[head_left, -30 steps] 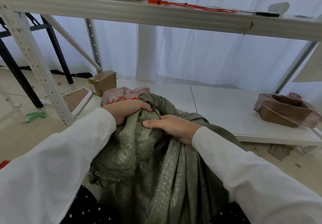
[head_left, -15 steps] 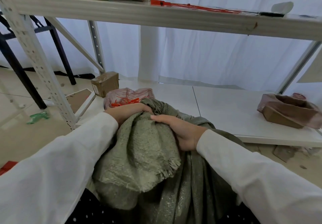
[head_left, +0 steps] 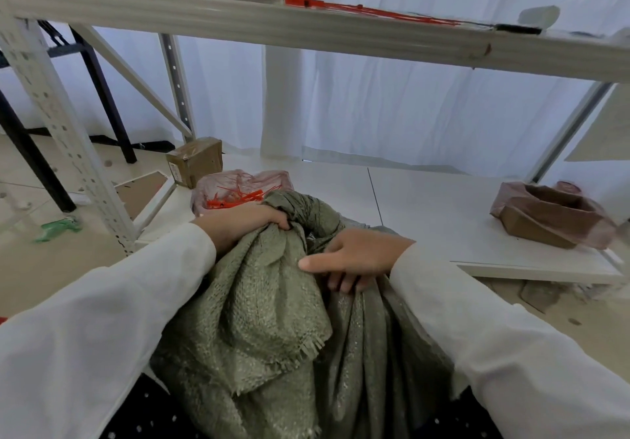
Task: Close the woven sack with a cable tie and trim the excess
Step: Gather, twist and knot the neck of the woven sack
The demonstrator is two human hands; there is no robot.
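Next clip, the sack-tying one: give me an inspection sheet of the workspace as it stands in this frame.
Surface: white low shelf, sack leaning at its front edge.
Job's things: green woven sack, neck bunched, no tie on it; red cable ties in a pink bag behind it; cutter not identifiable.
Clutter: small carton; brown box at the right.
Hands: left hand grips the neck; right hand curls into the fabric.
Cables: nothing seen.
Surroundings: white curtain, upper shelf holding red strips.
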